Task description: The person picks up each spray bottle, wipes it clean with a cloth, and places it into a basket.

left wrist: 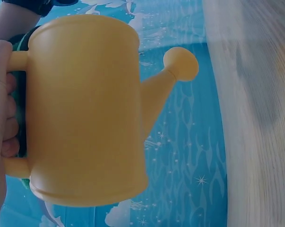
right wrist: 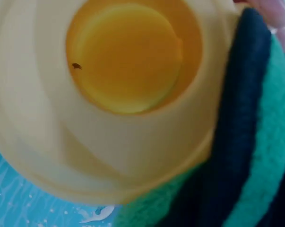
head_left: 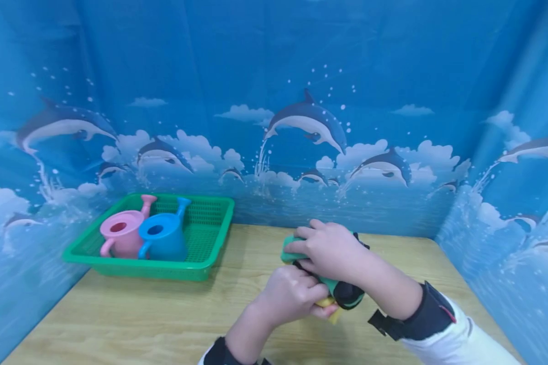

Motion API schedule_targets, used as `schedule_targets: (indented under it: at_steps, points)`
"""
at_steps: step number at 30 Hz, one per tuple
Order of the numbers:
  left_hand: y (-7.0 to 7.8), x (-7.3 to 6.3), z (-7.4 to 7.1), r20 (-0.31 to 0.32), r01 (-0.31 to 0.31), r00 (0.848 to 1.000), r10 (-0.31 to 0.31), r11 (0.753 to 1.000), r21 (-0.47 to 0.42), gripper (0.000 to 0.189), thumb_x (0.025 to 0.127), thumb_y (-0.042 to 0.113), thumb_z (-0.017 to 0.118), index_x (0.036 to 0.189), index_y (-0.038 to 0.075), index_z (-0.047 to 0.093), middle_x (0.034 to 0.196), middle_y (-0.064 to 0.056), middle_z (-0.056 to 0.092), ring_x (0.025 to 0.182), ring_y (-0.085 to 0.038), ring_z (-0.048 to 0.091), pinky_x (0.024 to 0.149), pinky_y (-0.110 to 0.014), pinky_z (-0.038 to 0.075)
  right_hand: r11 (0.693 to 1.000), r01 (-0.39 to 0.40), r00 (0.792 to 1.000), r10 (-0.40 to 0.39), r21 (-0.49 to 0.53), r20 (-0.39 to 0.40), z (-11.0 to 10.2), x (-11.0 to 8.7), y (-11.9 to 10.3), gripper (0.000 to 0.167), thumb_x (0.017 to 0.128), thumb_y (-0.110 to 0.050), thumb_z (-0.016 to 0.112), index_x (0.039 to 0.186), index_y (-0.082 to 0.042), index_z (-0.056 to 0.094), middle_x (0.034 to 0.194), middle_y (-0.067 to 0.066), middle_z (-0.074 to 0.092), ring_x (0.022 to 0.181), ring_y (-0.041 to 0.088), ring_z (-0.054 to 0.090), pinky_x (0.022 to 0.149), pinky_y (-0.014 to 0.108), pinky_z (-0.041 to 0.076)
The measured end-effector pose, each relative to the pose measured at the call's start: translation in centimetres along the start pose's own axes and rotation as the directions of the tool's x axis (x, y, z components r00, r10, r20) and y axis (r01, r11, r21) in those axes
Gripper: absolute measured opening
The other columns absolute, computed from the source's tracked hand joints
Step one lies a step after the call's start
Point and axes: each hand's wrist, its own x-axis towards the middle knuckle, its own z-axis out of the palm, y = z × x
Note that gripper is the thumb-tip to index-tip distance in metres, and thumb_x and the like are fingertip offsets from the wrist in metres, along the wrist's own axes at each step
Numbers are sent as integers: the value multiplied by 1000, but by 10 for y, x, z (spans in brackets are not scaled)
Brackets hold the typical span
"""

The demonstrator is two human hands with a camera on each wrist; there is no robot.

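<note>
My left hand (head_left: 289, 294) grips the handle of a yellow watering can (left wrist: 85, 109), its fingers curled round the handle. The can's spout with a round rose (left wrist: 181, 64) points away from that hand. My right hand (head_left: 331, 248) holds a fuzzy green-and-black striped cloth (right wrist: 270, 94) over the can, fingers bent across it. In the right wrist view, the can's round opening shows from above, with the cloth draped along its edge and a small dark speck inside. From the head view, the hands and cloth hide most of the can.
At the left of the wooden table (head_left: 164, 314) stands a green plastic basket (head_left: 219, 233). A pink watering can (head_left: 130, 238) and a blue watering can (head_left: 169, 241) stand side by side in it. A blue dolphin-print curtain (head_left: 265, 61) surrounds the table's back and sides.
</note>
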Motion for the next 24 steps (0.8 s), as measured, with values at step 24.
schedule_targets:
  at_steps: [24]
  points:
    - [-12,-2,-12,-12,-24,1000,24,998,64,44,98,44,40,60,24,48,47,16,42,41,2,42,44,-10,29,971,-156,981,130,181,146,-29,-47,21,25,84,-28,74,109,-32,72,100,-9,66,82,13,60,55,21,45]
